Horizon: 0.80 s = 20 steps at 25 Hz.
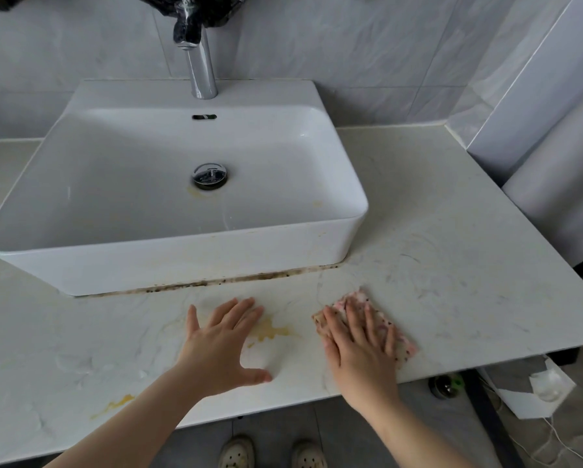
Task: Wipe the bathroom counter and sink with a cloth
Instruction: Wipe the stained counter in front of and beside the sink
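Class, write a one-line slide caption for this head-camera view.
Right hand presses a pink cloth on the counter while the left hand rests flat beside a yellow stain.

The cloth (405, 347) under the right hand (361, 346) is soft, matt fabric, pink with dark speckles. The desk (435, 265) beneath both hands is smooth marble-look stone with a dull sheen, stained yellow just beside the left hand (222, 342). Beyond the hands, the sink (182, 261) is glossy white glazed ceramic. Its drain (210, 176) and the tap (202, 69) are polished chrome metal. Shiny black plastic film (212, 11) wraps the tap's top. The wall tiles (367, 55) look smooth, grey-veined and slightly glossy.
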Each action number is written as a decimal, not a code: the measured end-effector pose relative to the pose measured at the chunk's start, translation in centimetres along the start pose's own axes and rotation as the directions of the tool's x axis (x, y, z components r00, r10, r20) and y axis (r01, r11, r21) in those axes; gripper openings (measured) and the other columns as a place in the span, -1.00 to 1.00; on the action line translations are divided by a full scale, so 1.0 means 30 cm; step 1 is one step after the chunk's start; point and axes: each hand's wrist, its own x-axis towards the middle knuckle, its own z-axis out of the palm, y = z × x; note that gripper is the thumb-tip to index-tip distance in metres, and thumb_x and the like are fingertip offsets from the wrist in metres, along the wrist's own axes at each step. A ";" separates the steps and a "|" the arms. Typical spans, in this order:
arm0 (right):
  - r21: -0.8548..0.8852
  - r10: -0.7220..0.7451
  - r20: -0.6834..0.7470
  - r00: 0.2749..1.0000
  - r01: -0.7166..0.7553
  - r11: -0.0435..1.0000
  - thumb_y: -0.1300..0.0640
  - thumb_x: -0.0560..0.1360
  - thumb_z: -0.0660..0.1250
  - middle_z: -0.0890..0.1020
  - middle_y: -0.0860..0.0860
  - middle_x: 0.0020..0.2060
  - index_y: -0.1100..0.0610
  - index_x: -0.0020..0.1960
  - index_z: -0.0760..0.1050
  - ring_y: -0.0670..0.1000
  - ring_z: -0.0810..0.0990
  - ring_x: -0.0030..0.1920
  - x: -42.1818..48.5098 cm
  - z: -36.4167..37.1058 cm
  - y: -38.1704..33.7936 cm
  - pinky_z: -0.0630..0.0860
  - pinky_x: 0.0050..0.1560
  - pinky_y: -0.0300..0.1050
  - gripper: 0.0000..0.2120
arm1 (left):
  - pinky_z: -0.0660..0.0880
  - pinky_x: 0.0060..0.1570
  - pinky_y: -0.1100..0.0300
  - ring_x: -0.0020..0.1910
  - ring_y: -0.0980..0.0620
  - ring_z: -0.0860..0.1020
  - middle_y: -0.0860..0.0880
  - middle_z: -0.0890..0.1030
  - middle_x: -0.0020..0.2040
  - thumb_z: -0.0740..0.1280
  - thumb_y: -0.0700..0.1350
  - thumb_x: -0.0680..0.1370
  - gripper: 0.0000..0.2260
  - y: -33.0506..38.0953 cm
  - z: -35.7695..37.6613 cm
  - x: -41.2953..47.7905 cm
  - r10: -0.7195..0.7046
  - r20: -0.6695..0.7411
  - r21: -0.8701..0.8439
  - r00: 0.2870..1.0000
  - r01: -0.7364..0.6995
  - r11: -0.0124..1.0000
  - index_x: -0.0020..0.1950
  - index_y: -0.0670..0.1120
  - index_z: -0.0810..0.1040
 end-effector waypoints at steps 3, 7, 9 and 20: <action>-0.062 0.011 -0.068 0.998 -0.015 0.998 -0.22 0.59 -0.25 0.31 -0.04 0.45 -0.15 0.46 0.19 0.14 0.28 0.44 0.044 -0.038 0.092 0.07 0.37 0.22 -0.47 | -0.29 0.38 -0.23 0.48 0.00 -0.32 0.19 -0.33 0.45 0.14 0.49 0.30 -0.04 -0.038 -0.016 0.003 -0.016 -0.031 0.019 0.999 0.017 1.000 0.51 0.11 -0.23; 0.073 0.236 -0.095 0.967 -0.230 0.970 -0.14 0.61 -0.13 -0.02 -0.02 0.54 -0.23 0.51 -0.06 0.15 -0.07 0.53 0.112 -0.072 -0.006 -0.10 0.43 0.32 -0.54 | -0.31 0.40 -0.08 0.38 0.04 -0.43 0.07 -0.38 0.46 -0.05 0.60 0.12 0.11 -0.086 0.004 -0.006 -0.056 -0.025 -0.035 0.998 0.055 0.998 0.51 0.06 -0.26; 0.091 0.063 -0.146 0.987 -0.050 0.995 -0.09 0.59 -0.04 0.32 0.03 0.45 -0.16 0.43 0.27 0.21 0.25 0.44 0.062 -0.043 -0.135 0.10 0.37 0.35 -0.57 | -0.31 0.41 -0.06 0.37 0.06 -0.43 0.09 -0.43 0.39 -0.13 0.57 0.08 0.11 -0.093 0.010 -0.006 -0.042 -0.020 -0.028 0.999 0.042 0.999 0.51 0.05 -0.27; 0.075 0.052 -0.183 0.982 -0.039 0.996 -0.18 0.52 -0.14 0.33 -0.05 0.44 -0.15 0.44 0.23 0.18 0.30 0.42 0.113 -0.046 -0.176 0.10 0.37 0.32 -0.47 | -0.37 0.36 0.06 0.37 0.08 -0.44 0.09 -0.44 0.38 -0.12 0.53 0.09 0.08 -0.108 0.011 -0.017 -0.001 -0.015 -0.039 1.000 0.001 0.999 0.50 0.04 -0.31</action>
